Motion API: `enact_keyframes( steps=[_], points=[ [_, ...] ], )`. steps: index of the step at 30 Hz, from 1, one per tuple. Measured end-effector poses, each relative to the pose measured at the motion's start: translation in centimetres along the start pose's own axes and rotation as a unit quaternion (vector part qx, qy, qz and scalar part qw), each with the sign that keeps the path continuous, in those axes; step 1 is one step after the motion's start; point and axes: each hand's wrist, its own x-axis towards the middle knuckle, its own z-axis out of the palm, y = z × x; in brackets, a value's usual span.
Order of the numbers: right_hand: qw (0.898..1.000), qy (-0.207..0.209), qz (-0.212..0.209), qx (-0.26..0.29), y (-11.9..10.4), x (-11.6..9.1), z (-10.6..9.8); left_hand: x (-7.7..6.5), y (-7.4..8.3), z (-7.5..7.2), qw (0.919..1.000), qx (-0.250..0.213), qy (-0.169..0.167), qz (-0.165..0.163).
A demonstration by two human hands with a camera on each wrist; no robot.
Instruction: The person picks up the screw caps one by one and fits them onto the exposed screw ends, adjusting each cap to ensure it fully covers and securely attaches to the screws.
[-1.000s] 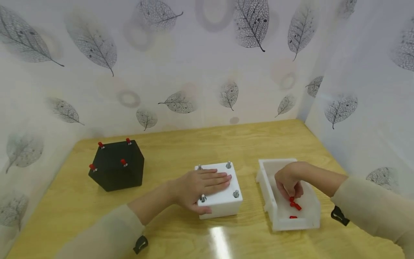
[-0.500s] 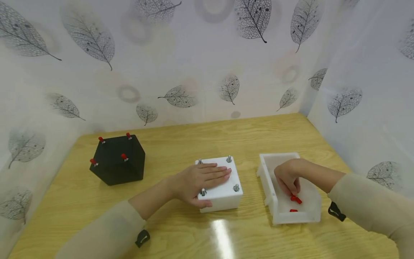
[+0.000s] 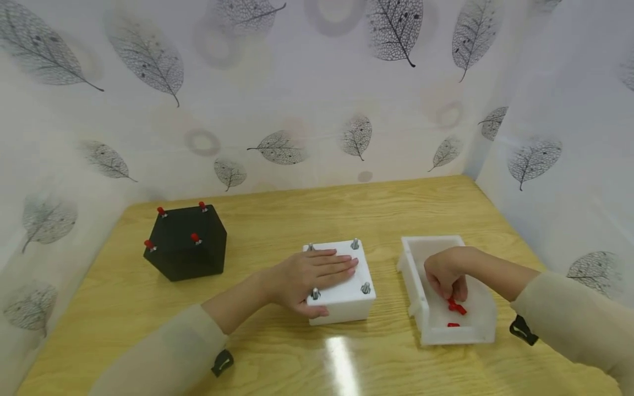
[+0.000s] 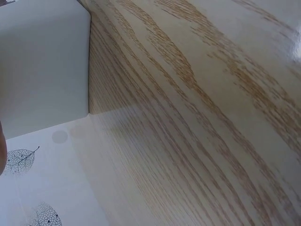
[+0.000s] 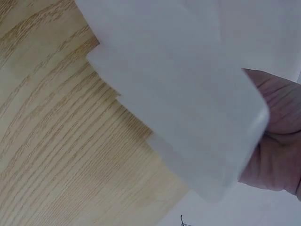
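Observation:
My left hand (image 3: 309, 278) lies across a white box (image 3: 364, 275), its fingers straight on the top and the thumb at the front edge. Metal bolts (image 3: 365, 288) stand up near the corners of that top. Inside a translucent white bin (image 3: 420, 308), my right hand (image 3: 448, 272) points down with curled fingers, the fingertips pinching at small red caps (image 3: 460, 310). Another red cap (image 3: 453, 325) lies apart, toward the bin's front. In the right wrist view the bin wall (image 5: 197, 103) hides the fingertips of the right hand (image 5: 277, 136).
A black box (image 3: 185, 242) stands at the back left of the wooden table (image 3: 277, 220), with red caps (image 3: 196, 238) on its corner bolts. Leaf-patterned sheeting (image 3: 297, 99) encloses the table at the back and sides.
The right hand stays in the bin, its fingertips shifting slightly among the red caps, which have moved a little. The left hand keeps its place on the white box. The head view shifts slightly.

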Motion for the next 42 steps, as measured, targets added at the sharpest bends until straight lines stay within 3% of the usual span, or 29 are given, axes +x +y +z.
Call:
enact_keyframes(
  steps=[5, 13, 21, 32, 42],
  points=[
    [1.0, 0.01, -0.012, -0.006, 0.2, -0.1, 0.0, 0.1, 0.1, -0.1, 1.0, -0.002, -0.001, -0.001],
    [0.997, 0.07, -0.042, 0.007, 0.3, 0.2, -0.5, 0.0, -0.1, 0.0, 0.9999, -0.009, 0.009, -0.001],
    [0.988, 0.11, -0.09, 0.065, 0.4, 0.2, 0.1, 0.0, -0.1, 0.1, 0.9998, -0.014, 0.014, 0.001],
    [0.99, 0.056, -0.06, 0.119, 0.8, -0.2, 0.5, -0.1, -0.1, 0.2, 0.9998, -0.015, 0.013, -0.004],
    [0.988, 0.035, -0.05, 0.145, 1.1, 0.0, 0.9, 0.0, 0.1, 0.1, 0.9996, -0.024, 0.014, -0.006]
  ],
)
